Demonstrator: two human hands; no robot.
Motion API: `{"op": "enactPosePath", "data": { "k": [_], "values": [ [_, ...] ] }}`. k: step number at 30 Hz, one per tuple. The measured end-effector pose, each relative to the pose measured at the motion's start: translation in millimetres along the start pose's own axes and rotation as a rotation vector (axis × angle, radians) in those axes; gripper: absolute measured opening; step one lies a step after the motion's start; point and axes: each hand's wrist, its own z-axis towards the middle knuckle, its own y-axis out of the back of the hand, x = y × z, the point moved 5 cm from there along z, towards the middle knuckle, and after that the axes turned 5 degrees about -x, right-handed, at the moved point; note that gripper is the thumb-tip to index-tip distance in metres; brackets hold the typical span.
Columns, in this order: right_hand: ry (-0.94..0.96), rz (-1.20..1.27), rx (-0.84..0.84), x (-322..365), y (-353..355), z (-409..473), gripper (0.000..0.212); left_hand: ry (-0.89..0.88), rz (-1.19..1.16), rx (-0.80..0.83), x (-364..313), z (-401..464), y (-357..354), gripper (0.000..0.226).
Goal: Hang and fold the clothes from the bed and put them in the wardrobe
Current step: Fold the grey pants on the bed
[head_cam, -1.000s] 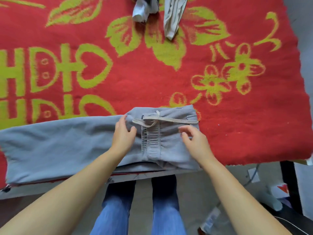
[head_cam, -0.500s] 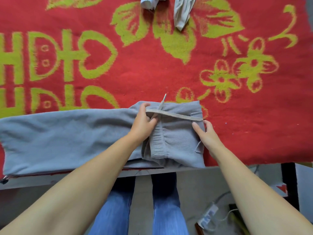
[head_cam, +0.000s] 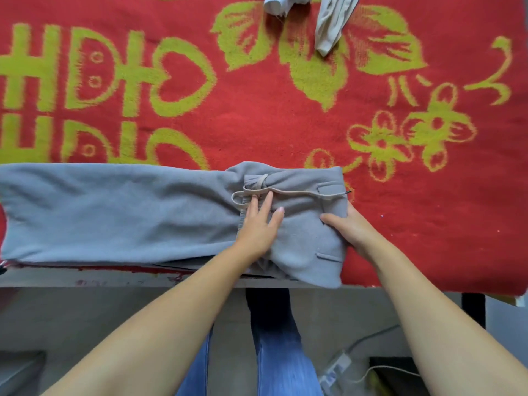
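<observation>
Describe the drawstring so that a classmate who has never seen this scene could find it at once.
Start at the red blanket with yellow-green patterns, then find the grey sweatpants along its near edge. On their folded right end, just beyond the left hand, lies the drawstring, the only pale beige cord, looped on grey fabric.

Brightness: bright, even daylight over the red bed blanket with yellow-green pattern (head_cam: 257, 124).
Shadows: soft and short; a faint one beside the beige crumpled garment (head_cam: 331, 27) at the top edge.
Glare: none; colours strongly saturated.
Distortion: wide-angle bending, the bed edge and forearms bow outward toward the corners.
Focus: blanket pile fairly sharp; grey floor (head_cam: 85, 324) and white cable (head_cam: 368, 338) below look softer and dimmer.
</observation>
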Motion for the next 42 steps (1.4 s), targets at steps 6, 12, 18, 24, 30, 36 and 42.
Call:
{"op": "enactPosePath", "data": {
  "k": [6, 12, 18, 24, 30, 36, 42],
  "values": [
    [0.165, -0.183, 0.113, 76, -63, -48, 0.056, 0.092, -0.618, 0.131, -2, -17, 55, 0.048],
    [0.201, -0.14, 0.333, 105, -207, -77, 0.074, 0.212, -1.108, 0.215, 56, -38, 145, 0.069],
    [0.231, -0.286, 0.12, 82, -261, -59, 0.053, 0.163, -0.332, -0.498, 149, -35, 260, 0.041],
    [0.315, -0.55, -0.294, 84, -190, -24, 0.039, 0.477, -0.246, -0.293, 179, -50, 199, 0.068],
    [0.443, -1.049, -0.001, 127, -233, 35, 0.039, 0.413, -0.298, -0.512, 177, -64, 184, 0.042],
    [0.394, -0.854, 0.048, 131, -221, 35, 0.026, 0.33, -0.344, -0.687, 183, -80, 183, 0.037],
    [0.358, -0.741, -0.189, 92, -172, 25, 0.024, 0.135, 0.31, -0.803, 144, -79, 191, 0.051]
  ]
}}
